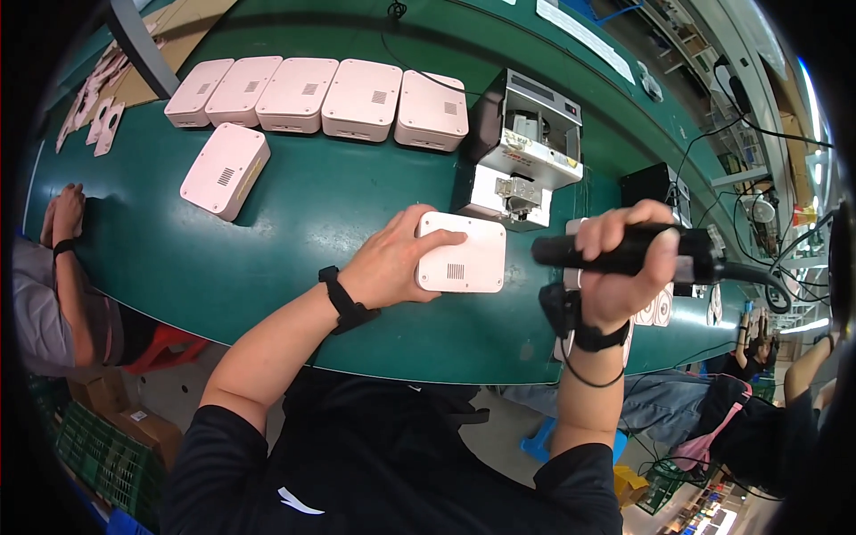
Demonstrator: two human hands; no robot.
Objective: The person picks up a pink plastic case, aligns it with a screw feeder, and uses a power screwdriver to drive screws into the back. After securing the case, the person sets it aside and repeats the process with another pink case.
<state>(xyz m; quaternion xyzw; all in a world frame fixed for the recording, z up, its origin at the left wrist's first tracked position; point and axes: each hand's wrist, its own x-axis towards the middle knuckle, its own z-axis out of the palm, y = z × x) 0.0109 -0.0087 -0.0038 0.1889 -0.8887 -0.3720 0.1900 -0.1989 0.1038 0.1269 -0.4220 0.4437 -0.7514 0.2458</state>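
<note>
The white rounded-square plastic housing (462, 256) is finished in smooth, matt texture. Smooth, plastic-like casing is seen on the black cylindrical handheld tool (631, 253). Light is reflected by the smooth, glossy green tabletop (299, 232). Silvery metal is shown on the box-shaped machine with a silver front (533, 160). Matt cardboard is recognised in the flat brown sheet (201, 31), and soft cloth in the black short-sleeved shirt (374, 464).

We wear a black short-sleeved shirt (383, 464), white mark (300, 503) at seven o'clock, black wrist straps (339, 299), and, at four o'clock, a dark cable (596, 385), seemingly strap-mounted.
</note>
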